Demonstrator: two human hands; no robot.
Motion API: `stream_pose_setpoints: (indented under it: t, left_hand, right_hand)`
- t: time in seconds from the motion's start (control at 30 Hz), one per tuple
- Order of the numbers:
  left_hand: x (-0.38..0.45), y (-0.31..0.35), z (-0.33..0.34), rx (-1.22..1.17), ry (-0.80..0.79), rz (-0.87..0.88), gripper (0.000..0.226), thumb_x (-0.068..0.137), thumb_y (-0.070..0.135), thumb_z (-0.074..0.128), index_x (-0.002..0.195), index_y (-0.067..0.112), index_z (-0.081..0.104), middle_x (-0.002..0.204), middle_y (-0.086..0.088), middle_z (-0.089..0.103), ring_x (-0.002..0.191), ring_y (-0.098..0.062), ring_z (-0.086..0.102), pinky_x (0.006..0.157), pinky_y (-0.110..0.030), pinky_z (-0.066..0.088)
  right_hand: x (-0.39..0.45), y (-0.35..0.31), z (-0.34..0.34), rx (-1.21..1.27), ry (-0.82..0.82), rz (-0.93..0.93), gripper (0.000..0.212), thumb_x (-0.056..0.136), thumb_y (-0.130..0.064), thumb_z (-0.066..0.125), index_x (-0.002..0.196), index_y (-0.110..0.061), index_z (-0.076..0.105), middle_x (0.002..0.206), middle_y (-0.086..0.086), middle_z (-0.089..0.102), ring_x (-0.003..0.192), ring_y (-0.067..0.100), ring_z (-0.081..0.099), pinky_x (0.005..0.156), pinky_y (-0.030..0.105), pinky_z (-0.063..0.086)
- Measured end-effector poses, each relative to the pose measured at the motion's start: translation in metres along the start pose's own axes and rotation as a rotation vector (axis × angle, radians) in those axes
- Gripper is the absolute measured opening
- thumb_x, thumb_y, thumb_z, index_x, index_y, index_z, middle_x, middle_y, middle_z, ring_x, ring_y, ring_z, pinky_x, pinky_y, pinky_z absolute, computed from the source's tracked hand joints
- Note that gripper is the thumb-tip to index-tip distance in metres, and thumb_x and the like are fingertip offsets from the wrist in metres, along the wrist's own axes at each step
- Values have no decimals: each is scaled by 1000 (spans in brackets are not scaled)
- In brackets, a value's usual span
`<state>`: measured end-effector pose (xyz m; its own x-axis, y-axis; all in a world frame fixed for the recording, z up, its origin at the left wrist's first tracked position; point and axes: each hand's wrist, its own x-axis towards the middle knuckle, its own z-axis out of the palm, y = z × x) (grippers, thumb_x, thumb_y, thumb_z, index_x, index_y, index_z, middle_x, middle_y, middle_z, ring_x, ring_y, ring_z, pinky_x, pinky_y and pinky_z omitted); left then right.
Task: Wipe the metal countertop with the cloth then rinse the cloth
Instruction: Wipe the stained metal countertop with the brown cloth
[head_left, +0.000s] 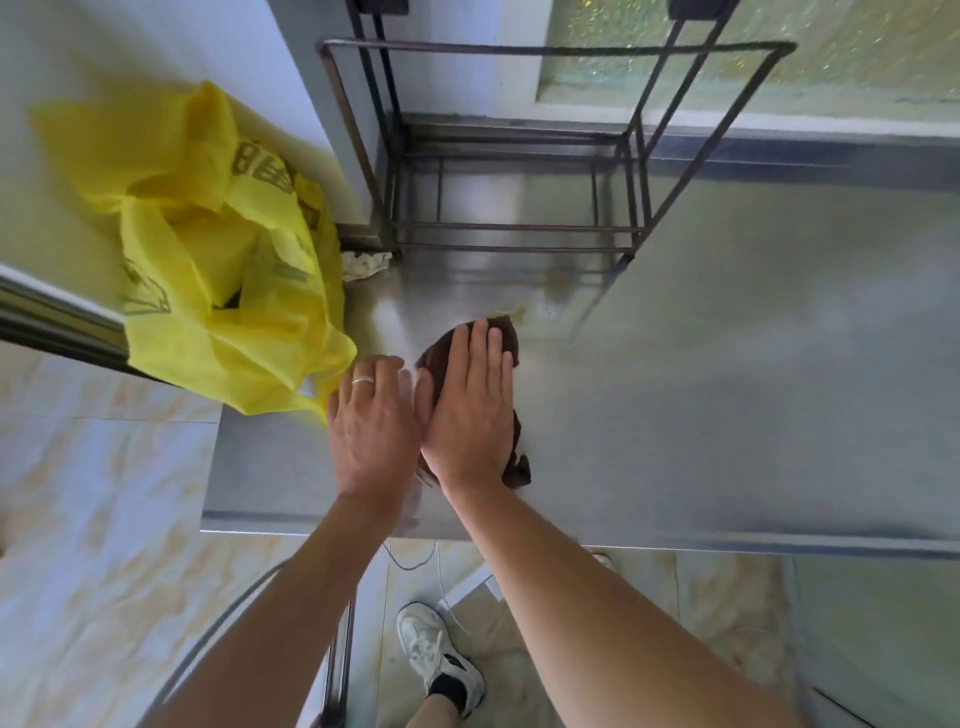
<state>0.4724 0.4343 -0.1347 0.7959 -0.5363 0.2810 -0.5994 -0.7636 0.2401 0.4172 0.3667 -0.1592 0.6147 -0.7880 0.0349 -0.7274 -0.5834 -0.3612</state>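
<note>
A dark brown cloth (506, 335) lies on the metal countertop (727, 389) near its left end. My right hand (470, 410) presses flat on the cloth with straight fingers and covers most of it. Just to its left, my left hand (371, 421), with a ring on one finger, rests on the countertop. Its fingertips reach the edge of a yellow plastic bag (223, 270). I cannot tell whether the left hand touches the cloth.
The yellow bag hangs over the countertop's left end. An empty metal wire rack (519, 156) stands at the back by a frosted window (753, 47). A crumpled white rag (363, 264) lies at the rack's left foot. A brownish stain (556, 286) marks the metal beyond the cloth.
</note>
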Motion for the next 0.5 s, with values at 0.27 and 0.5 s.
stream_pose_setpoints:
  t: [0.27, 0.5]
  left_hand:
    - [7, -12, 6, 95, -127, -3, 20, 100, 29, 57, 96, 9, 60, 93, -14, 64, 86, -36, 59, 73, -46, 48]
    - [16, 1, 9, 196, -230, -35, 17, 84, 5, 67, 98, 7, 57, 88, -13, 64, 81, -34, 61, 74, -43, 47]
  right_hand:
    - [11, -3, 10, -47, -25, -166, 62, 107, -43, 30, 158, -8, 34, 167, 17, 26, 158, 30, 16, 128, 47, 16]
    - [38, 8, 9, -28, 23, -188, 56, 106, -34, 34, 155, -8, 40, 163, 15, 36, 156, 29, 25, 127, 46, 20]
